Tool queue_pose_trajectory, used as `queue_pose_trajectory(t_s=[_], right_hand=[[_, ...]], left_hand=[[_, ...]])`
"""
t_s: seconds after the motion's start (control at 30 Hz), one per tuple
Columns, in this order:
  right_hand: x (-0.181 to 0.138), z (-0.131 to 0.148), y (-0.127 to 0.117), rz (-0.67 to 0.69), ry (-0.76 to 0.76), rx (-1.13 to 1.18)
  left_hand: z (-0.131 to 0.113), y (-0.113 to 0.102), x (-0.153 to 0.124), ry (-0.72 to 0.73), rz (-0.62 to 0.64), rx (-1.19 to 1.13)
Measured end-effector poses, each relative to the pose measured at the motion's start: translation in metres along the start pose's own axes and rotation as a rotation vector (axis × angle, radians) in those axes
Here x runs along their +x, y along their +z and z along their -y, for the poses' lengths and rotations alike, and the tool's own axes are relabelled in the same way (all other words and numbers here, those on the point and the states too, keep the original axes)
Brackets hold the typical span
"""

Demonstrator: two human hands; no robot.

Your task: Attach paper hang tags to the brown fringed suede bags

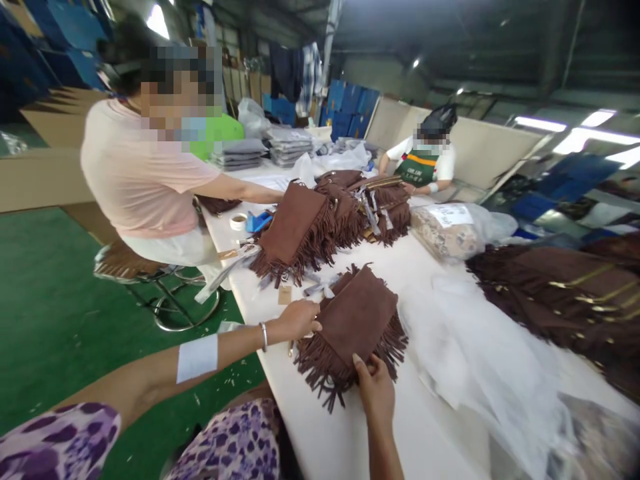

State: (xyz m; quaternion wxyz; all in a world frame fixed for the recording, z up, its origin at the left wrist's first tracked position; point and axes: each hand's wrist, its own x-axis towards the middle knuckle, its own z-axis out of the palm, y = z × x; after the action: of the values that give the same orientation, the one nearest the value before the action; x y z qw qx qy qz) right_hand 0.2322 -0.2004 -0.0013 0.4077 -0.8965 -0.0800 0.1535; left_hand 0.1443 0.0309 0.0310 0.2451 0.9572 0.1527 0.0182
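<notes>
In front of me a brown fringed bag (pixel 357 317) lies on the white table, its fringe spread along the edges. My left hand (pixel 300 320) is closed at the bag's left edge, with a bit of gold-coloured metal showing under the fingers. My right hand (pixel 376 387) pinches the bag's near edge, thumb on top and the other fingers partly hidden under it. Just beyond the bag are a small tan tag (pixel 285 295) and some grey strips.
A heap of brown fringed bags (pixel 295 223) lies farther back, with a co-worker's arm (pixel 240 189) reaching to it. Another person (pixel 423 160) works at the far end. More brown bags (pixel 560 293), clear plastic sheets (pixel 465 340) and a wrapped parcel (pixel 445 230) are on the right.
</notes>
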Motion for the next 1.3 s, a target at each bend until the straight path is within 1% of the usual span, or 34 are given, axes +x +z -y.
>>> queue_pose_trajectory(t_s=[0.1,0.13,0.2,0.27,0.33,0.4,0.5,0.53,0.6,0.67,0.73,0.77,0.83,0.9,1.0,1.07,1.13,1.17,1.23,1.3], right_hand=[[0.001,0.006,-0.013,0.009,-0.009,0.061],[-0.003,0.006,-0.019,0.009,-0.006,0.079],[-0.014,0.003,-0.029,0.015,0.008,0.124],[-0.028,-0.007,-0.033,0.037,0.032,0.173],[-0.041,-0.021,-0.030,0.076,0.052,0.208],[-0.050,-0.036,-0.024,0.119,0.036,0.198],[-0.059,-0.051,-0.017,0.127,-0.022,0.027],[-0.062,-0.053,-0.016,0.108,-0.051,-0.062],[-0.065,-0.050,-0.015,0.029,-0.132,-0.247],[-0.070,-0.045,-0.015,-0.079,-0.272,-0.376],[-0.078,-0.042,-0.016,-0.175,-0.411,-0.409],[-0.083,-0.042,-0.017,-0.197,-0.458,-0.393],[-0.096,-0.050,-0.022,-0.203,-0.472,-0.350],[-0.112,-0.066,-0.034,-0.176,-0.396,-0.336],[-0.135,-0.101,-0.062,-0.177,-0.218,-0.342],[-0.148,-0.125,-0.084,-0.233,-0.107,-0.366],[-0.157,-0.143,-0.101,-0.278,-0.021,-0.391],[-0.159,-0.149,-0.106,-0.286,0.007,-0.395],[-0.160,-0.152,-0.109,-0.276,0.024,-0.391],[-0.156,-0.146,-0.104,-0.270,0.021,-0.398]], left_hand=[[-0.007,-0.024,0.007,0.008,0.026,-0.023],[-0.009,-0.032,0.006,0.005,0.060,-0.076],[-0.013,-0.046,0.000,-0.021,0.190,-0.290],[-0.013,-0.050,-0.012,-0.062,0.351,-0.589],[-0.009,-0.043,-0.028,-0.106,0.459,-0.824],[-0.002,-0.027,-0.046,-0.162,0.519,-0.973],[0.006,-0.005,-0.070,-0.263,0.616,-1.120],[0.007,-0.001,-0.076,-0.291,0.652,-1.148],[0.009,0.003,-0.083,-0.325,0.709,-1.170],[0.010,0.002,-0.086,-0.334,0.739,-1.172],[0.012,0.002,-0.089,-0.340,0.745,-1.184],[0.013,0.003,-0.091,-0.347,0.746,-1.188],[0.014,0.008,-0.097,-0.356,0.728,-1.173],[0.016,0.016,-0.103,-0.340,0.656,-1.112],[0.021,0.028,-0.109,-0.304,0.540,-0.967],[0.025,0.032,-0.109,-0.299,0.527,-0.857],[0.029,0.033,-0.106,-0.298,0.515,-0.715],[0.030,0.032,-0.105,-0.290,0.490,-0.639],[0.032,0.030,-0.104,-0.259,0.394,-0.535],[0.031,0.028,-0.105,-0.189,0.282,-0.603]])
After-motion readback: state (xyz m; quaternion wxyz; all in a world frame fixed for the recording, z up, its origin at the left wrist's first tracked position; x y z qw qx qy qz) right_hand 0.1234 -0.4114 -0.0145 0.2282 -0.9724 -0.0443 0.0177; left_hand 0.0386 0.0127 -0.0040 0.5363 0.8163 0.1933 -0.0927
